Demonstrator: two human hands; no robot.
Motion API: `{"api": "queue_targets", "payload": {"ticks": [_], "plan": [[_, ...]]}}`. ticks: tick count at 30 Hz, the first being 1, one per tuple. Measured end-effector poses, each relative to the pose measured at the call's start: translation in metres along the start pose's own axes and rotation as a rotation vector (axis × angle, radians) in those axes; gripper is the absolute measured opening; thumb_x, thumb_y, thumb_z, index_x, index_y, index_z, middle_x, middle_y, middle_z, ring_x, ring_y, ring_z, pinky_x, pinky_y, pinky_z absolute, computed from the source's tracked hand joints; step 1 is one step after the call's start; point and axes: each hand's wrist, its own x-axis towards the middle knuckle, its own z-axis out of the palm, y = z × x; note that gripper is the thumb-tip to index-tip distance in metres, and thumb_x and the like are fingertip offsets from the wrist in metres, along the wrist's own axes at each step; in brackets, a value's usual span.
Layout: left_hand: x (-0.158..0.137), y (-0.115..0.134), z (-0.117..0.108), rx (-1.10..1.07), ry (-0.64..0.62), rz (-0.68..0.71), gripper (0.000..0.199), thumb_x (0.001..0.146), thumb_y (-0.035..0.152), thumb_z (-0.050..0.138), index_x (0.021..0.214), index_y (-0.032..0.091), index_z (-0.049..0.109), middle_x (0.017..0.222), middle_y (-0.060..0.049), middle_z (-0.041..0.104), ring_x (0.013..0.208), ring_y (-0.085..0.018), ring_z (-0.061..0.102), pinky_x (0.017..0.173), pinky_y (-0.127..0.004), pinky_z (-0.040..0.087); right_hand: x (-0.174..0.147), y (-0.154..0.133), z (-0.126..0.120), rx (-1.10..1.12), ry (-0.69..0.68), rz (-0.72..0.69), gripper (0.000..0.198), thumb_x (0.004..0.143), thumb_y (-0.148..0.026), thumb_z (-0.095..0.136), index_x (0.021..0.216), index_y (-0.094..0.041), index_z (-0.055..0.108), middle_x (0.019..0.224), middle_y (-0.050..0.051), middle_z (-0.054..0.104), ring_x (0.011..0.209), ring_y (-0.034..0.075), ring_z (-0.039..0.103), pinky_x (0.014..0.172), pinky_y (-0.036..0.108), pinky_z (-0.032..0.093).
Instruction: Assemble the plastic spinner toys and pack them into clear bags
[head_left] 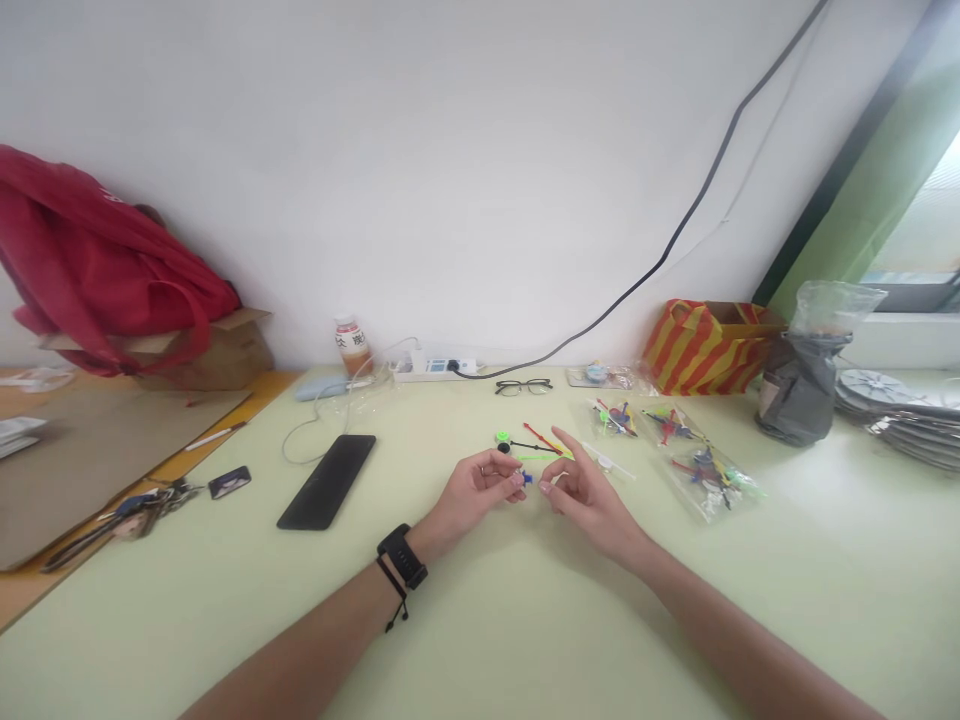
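My left hand (pixel 480 490) is closed in a pinch around a small blue plastic piece (pixel 528 479), which pokes out past the fingertips. Just to the right, my right hand (pixel 589 495) has its index finger stretched up while the thumb and other fingers curl together. Whatever those curled fingers hold, if anything, is too small to make out. A slight gap separates the two hands. Behind them lie loose plastic parts: a bright green round piece (pixel 502 437), a black stick (pixel 526 446), a red stick (pixel 541 437) and a whitish stick (pixel 611 463).
Clear bags of coloured parts (pixel 712 480) lie to the right. Glasses (pixel 523 387) and a power strip (pixel 435 370) are at the back. A black phone (pixel 327 482), a bottle (pixel 352 347) and keys (pixel 142 508) are leftward. A striped bag (pixel 701 350) stands back right.
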Motion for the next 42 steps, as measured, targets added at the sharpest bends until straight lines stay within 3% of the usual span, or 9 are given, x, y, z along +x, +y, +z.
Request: {"api": "queue_targets", "payload": {"ticks": [3, 6, 9, 12, 16, 20, 32, 36, 42], "plan": [[0.001, 0.000, -0.001, -0.002, 0.012, 0.008, 0.036, 0.082, 0.041, 0.085, 0.102, 0.015, 0.072, 0.091, -0.005, 0.072, 0.079, -0.016, 0.072, 0.079, -0.030, 0.057, -0.001, -0.002, 0.002, 0.051, 0.031, 0.026, 0.072, 0.092, -0.043, 0.069, 0.154, -0.035, 0.034, 0.103, 0.000, 0.060, 0.070, 0.013, 0.053, 0.070, 0.033, 0.049], [0.002, -0.003, -0.003, -0.014, 0.010, 0.013, 0.035, 0.082, 0.040, 0.085, 0.103, 0.015, 0.072, 0.091, -0.005, 0.072, 0.079, -0.016, 0.071, 0.079, -0.030, 0.057, -0.001, -0.004, 0.001, 0.048, -0.061, 0.096, 0.027, 0.094, -0.048, 0.064, 0.094, -0.021, 0.067, 0.079, 0.000, 0.057, 0.062, 0.013, 0.048, 0.063, 0.030, 0.042], [0.003, -0.007, -0.005, -0.021, 0.018, 0.008, 0.036, 0.082, 0.040, 0.085, 0.104, 0.015, 0.072, 0.093, -0.006, 0.073, 0.080, -0.017, 0.072, 0.079, -0.031, 0.057, -0.001, -0.007, -0.002, 0.099, -0.148, 0.109, 0.060, 0.099, -0.053, 0.053, 0.050, -0.021, 0.036, 0.052, -0.002, 0.036, 0.053, 0.012, 0.035, 0.056, 0.031, 0.030], [0.004, -0.008, -0.005, -0.014, 0.013, 0.004, 0.036, 0.082, 0.039, 0.085, 0.104, 0.015, 0.071, 0.094, -0.006, 0.073, 0.081, -0.017, 0.072, 0.079, -0.031, 0.058, 0.000, -0.011, -0.003, 0.096, -0.093, 0.050, 0.058, 0.097, -0.054, 0.058, 0.054, -0.020, 0.037, 0.056, -0.001, 0.042, 0.056, 0.013, 0.039, 0.057, 0.030, 0.032], [0.002, -0.003, -0.002, -0.001, -0.006, 0.006, 0.036, 0.082, 0.040, 0.085, 0.103, 0.015, 0.071, 0.094, -0.006, 0.073, 0.080, -0.017, 0.072, 0.080, -0.032, 0.058, 0.002, -0.012, -0.002, -0.006, -0.060, 0.013, 0.037, 0.094, -0.053, 0.066, 0.081, -0.020, 0.056, 0.075, 0.000, 0.056, 0.064, 0.013, 0.047, 0.062, 0.029, 0.040], [0.000, -0.003, -0.001, 0.006, -0.047, 0.010, 0.035, 0.082, 0.041, 0.085, 0.103, 0.015, 0.072, 0.095, -0.007, 0.074, 0.082, -0.018, 0.072, 0.082, -0.034, 0.059, 0.003, -0.007, 0.000, -0.123, -0.080, -0.001, 0.036, 0.093, -0.056, 0.066, 0.104, -0.022, 0.061, 0.086, 0.002, 0.060, 0.074, 0.016, 0.054, 0.066, 0.029, 0.043], [-0.003, -0.010, 0.002, 0.060, -0.092, -0.001, 0.030, 0.084, 0.038, 0.083, 0.098, 0.015, 0.069, 0.099, -0.009, 0.077, 0.096, -0.023, 0.075, 0.093, -0.040, 0.059, 0.002, -0.003, -0.001, -0.269, -0.110, -0.054, 0.026, 0.099, -0.047, 0.059, 0.097, -0.021, 0.058, 0.084, 0.002, 0.062, 0.075, 0.017, 0.057, 0.068, 0.030, 0.045], [-0.003, -0.011, 0.004, 0.279, 0.014, 0.133, 0.021, 0.089, 0.037, 0.075, 0.095, 0.017, 0.071, 0.096, -0.008, 0.075, 0.090, -0.021, 0.071, 0.087, -0.035, 0.058, 0.001, -0.007, -0.006, -0.427, -0.115, -0.097, 0.015, 0.101, -0.036, 0.052, 0.098, -0.022, 0.056, 0.080, 0.001, 0.058, 0.072, 0.017, 0.053, 0.065, 0.030, 0.042], [0.004, -0.014, -0.007, 0.669, 0.366, 0.297, 0.005, 0.091, 0.024, 0.066, 0.092, 0.022, 0.070, 0.096, -0.005, 0.074, 0.093, -0.022, 0.065, 0.085, -0.037, 0.051, -0.003, -0.011, -0.015, -0.900, -0.170, -0.133, 0.007, 0.094, -0.016, 0.049, 0.090, -0.022, 0.052, 0.095, 0.005, 0.063, 0.087, 0.021, 0.056, 0.076, 0.034, 0.042]]}}
